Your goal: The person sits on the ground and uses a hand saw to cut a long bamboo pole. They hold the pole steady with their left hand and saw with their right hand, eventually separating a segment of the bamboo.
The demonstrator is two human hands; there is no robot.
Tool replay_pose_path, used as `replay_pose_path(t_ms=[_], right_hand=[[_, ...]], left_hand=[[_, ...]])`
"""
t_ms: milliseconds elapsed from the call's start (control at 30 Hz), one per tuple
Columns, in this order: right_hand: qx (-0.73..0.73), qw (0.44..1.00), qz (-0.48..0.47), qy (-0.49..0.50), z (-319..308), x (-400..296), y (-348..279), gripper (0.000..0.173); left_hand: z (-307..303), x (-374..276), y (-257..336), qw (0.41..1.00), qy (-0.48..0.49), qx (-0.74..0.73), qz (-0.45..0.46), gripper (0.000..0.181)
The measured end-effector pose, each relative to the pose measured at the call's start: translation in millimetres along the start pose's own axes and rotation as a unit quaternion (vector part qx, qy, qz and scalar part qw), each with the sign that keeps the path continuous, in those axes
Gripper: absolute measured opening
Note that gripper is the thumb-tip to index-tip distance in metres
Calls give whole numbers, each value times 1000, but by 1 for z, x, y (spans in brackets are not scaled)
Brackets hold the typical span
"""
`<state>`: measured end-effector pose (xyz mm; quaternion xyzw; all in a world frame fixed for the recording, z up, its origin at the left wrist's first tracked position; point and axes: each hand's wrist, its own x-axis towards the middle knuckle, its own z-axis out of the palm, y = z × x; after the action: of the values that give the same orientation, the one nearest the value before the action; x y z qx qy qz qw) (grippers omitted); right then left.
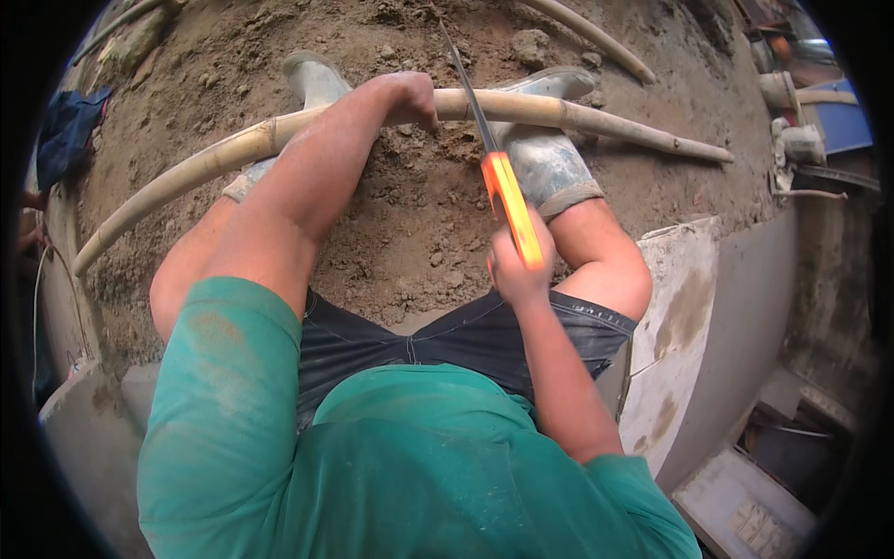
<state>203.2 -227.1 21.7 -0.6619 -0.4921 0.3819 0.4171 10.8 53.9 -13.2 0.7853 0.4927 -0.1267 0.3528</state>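
Observation:
A long bamboo pole lies crosswise in front of me, over my rubber boots. My left hand grips the pole near its middle, with the fingers mostly hidden behind the wrist. My right hand is closed around the orange handle of a handsaw. The saw's blade points away from me and crosses the pole a little to the right of my left hand. Whether its teeth have cut into the bamboo cannot be told.
Loose soil with clods lies between my legs. Another bamboo pole rests at the upper right. Dark blue cloth is at the far left, near part of another person's hand. A stained pale slab stands beside my right knee.

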Motion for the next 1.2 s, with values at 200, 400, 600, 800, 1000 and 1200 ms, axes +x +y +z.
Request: replay_pose_path(t_ms=[200,400,600,800,1000,1200], right_hand=[[-24,999,-37,4,22,45,8,14],[-32,999,19,-13,-23,-55,-17,37],[-23,998,-46,31,40,76,11,13],[7,998,64,7,-11,-42,-5,15],[4,1000,-19,0,24,46,8,12],[22,1000,5,2,19,31,11,15]], left_hand=[[-4,-2,0,1000,-12,5,-1,43],[-3,-6,-2,997,-23,-67,-39,40],[-2,-1,3,997,-27,-66,-16,40],[-7,-3,-8,995,-55,-78,-39,42],[-2,14,-15,994,-68,-78,-43,45],[-4,6,-13,995,-56,-74,-32,45]])
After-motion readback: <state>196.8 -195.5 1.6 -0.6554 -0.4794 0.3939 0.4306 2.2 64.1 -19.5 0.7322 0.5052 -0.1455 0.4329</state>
